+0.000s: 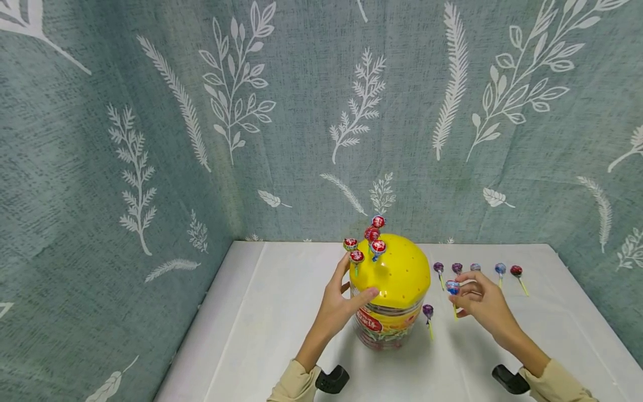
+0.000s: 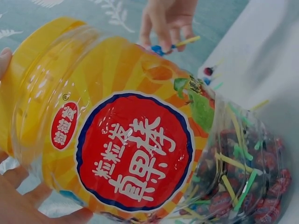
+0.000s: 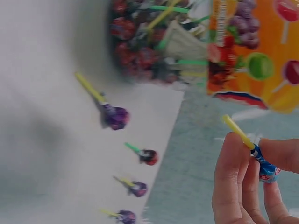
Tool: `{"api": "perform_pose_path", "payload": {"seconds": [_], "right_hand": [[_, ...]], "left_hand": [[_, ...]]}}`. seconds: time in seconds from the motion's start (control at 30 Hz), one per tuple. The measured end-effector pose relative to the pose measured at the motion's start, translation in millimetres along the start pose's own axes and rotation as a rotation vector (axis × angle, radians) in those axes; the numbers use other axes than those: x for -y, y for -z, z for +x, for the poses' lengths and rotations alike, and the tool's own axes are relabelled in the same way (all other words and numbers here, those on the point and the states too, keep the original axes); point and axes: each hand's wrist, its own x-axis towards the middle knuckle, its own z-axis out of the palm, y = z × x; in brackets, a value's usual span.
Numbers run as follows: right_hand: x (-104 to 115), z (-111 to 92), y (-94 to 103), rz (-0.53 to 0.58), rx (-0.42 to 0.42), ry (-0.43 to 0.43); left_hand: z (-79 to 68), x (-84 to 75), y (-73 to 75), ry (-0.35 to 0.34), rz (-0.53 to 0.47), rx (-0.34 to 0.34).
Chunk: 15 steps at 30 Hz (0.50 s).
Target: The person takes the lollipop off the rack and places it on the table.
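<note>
My left hand (image 1: 335, 306) grips a large clear candy jar (image 2: 135, 154) near its top, thumb lying over the edge of the yellow lid (image 1: 402, 271). Several red-wrapped lollipops (image 1: 378, 247) stand upright in small holes on the lid's left and back part. To the right of the jar, my right hand (image 1: 484, 307) pinches a blue-wrapped lollipop (image 3: 268, 170) by its yellow stick, candy end up in the head view. More lollipops and loose sticks (image 2: 233, 163) show through the jar's clear lower wall.
A purple lollipop (image 1: 428, 311) lies on the white table (image 1: 266, 324) close to the jar's right side. Farther back is a row of several lollipops, among them a blue one (image 1: 500, 268) and a red one (image 1: 516, 271). A patterned cloth (image 1: 301, 111) hangs behind the table.
</note>
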Motion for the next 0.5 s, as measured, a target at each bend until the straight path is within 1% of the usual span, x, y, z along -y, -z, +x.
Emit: {"api": "perform_pose_path", "payload": {"seconds": [0.17, 0.37, 0.5], "right_hand": [[-16, 3, -4.3, -0.02, -0.013, -0.053], [-36, 6, -9.4, -0.037, -0.008, -0.104], [-47, 8, -13.1, -0.078, -0.023, -0.155]], "left_hand": [[-0.2, -2.1, -0.1, 0.006, 0.0, -0.004], [-0.7, -2.4, 0.4, 0.008, 0.001, -0.005], [-0.4, -1.1, 0.4, 0.014, 0.006, -0.007]]}}
